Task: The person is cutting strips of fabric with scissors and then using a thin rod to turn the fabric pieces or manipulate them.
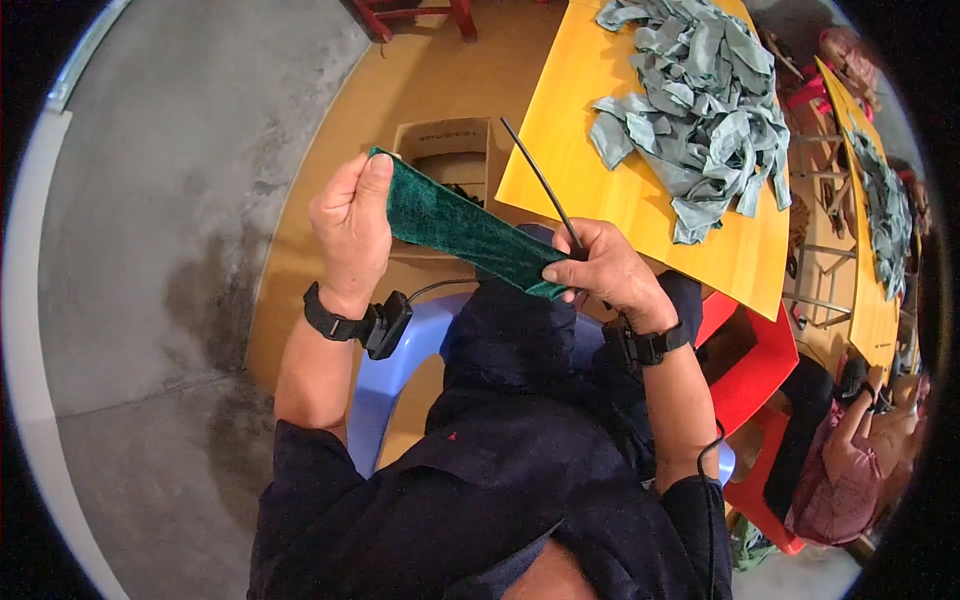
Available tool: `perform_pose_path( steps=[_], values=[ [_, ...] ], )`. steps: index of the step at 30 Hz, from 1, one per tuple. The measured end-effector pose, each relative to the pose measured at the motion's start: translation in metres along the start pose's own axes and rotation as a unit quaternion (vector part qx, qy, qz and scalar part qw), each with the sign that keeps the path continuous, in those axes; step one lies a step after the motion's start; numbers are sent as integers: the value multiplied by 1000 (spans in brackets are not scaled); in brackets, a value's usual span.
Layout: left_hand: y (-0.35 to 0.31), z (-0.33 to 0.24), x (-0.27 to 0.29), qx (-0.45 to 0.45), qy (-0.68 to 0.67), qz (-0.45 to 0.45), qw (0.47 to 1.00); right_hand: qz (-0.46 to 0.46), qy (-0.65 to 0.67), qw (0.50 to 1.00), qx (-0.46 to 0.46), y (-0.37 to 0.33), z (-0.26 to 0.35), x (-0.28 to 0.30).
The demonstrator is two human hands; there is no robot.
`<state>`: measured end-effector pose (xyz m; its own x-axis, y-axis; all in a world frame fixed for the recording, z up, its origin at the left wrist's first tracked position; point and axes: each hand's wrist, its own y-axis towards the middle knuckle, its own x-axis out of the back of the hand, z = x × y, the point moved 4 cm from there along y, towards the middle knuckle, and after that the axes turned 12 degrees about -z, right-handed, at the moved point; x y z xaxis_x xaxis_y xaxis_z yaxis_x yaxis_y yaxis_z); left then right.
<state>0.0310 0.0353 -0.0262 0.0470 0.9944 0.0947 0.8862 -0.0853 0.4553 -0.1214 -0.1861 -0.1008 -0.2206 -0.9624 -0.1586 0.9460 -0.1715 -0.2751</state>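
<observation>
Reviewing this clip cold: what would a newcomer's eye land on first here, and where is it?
Probably the dark green velvety strip, held slantwise between the left hand and the right hand near the picture's middle. Next, the heap of crumpled grey-green cloth on the yellow table at upper right. Then the thin dark rod slanting up and leftward from the right hand.

Open cardboard box (pixel 442 138), blue plastic seat (pixel 377 385), red plastic stool (pixel 762 372)

Yellow tabletop (pixel 580 85) — loose heap of crumpled grey-green cloth pieces (pixel 700 115) on it. Tan floor (pixel 420 80) left of tabletop — open cardboard box (pixel 440 134) standing there.
</observation>
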Motion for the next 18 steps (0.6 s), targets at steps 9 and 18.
perform_pose_path(
  steps=[9, 18],
  values=[
    [2, 9, 18, 70, -35, -65, 995, -45, 0, 998, -51, 14, -20, -11],
    [60, 64, 16, 70, 37, -140, 987, -185, -43, 977, -98, 13, -42, 17]
  ],
)
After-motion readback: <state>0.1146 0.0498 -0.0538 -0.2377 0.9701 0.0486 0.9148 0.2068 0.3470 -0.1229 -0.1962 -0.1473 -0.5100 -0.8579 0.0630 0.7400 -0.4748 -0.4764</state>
